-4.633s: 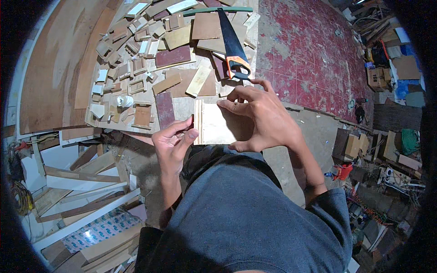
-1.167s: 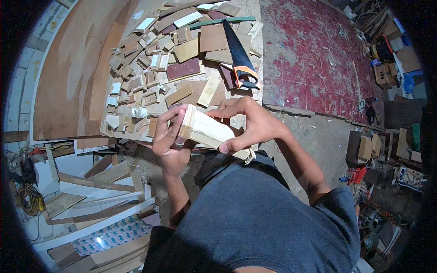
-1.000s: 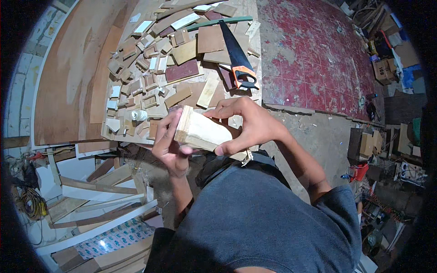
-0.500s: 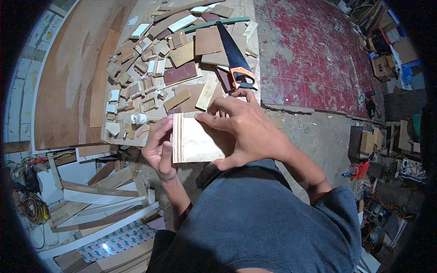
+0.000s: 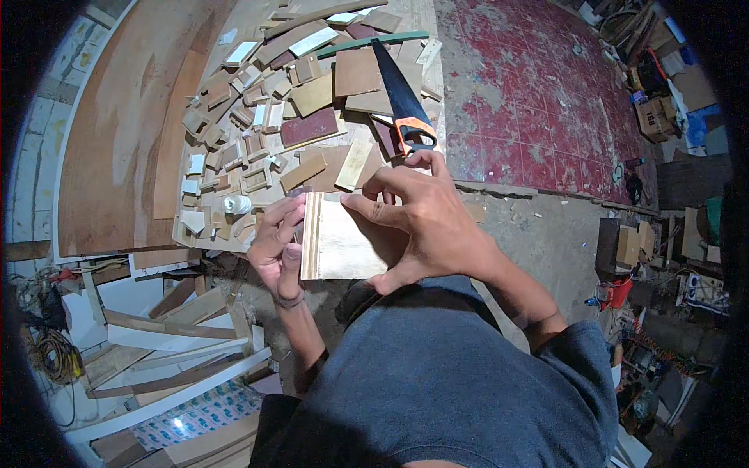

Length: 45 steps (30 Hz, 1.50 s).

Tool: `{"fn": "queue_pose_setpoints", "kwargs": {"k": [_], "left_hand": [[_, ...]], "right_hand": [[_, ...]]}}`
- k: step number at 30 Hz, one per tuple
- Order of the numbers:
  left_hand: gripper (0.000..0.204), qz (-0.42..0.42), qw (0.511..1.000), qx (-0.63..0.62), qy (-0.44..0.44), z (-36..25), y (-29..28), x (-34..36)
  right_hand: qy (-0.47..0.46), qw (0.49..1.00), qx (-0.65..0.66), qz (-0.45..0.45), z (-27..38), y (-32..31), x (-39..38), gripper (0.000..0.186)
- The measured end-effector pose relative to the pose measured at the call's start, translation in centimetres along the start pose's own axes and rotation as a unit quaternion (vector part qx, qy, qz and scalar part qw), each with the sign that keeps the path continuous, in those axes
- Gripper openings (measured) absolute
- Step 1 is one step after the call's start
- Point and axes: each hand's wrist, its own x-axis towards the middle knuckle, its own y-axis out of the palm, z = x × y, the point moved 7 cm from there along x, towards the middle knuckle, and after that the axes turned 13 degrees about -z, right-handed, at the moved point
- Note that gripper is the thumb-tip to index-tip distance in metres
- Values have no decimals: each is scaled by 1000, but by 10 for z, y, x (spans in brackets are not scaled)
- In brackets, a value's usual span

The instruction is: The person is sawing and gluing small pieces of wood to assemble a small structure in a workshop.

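Curls the fingers [image 5: 279, 217] of the left hand [image 5: 271, 251]. Arches the right hand [image 5: 429, 214] with thumb and index finger spread.

On my feed, I make out dark printed characters [image 5: 649, 116] on 1 brown cardboard box [image 5: 661, 125] at far right, beyond the red floor [image 5: 523, 101]. The glossy sheet [image 5: 181, 423] at lower left bears blue marks [image 5: 222, 402] too small for me to read.
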Motion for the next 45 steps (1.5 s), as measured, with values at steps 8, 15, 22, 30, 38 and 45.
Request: {"fn": "queue_pose_setpoints", "kwargs": {"k": [8,15,22,30,38,45], "left_hand": [[57,20,999,9,-30,6,14,4],[74,-24,996,-83,17,16,19,11],[99,-2,996,-91,-14,0,46,16],[100,12,998,-47,31,-2,55,13],[88,12,999,-28,20,7,50,14],[85,28,999,-30,7,9,56,13]], "right_hand": [[25,999,31,-16,-18,11,-9,95],[105,983,139,-52,-41,21,-6,91],[196,931,306,-36,-58,38,-9,79],[191,900,391,-9,-51,51,-6,74],[228,880,415,-32,-58,61,-11,73],[235,881,409,-46,-59,59,-16,73]]}}
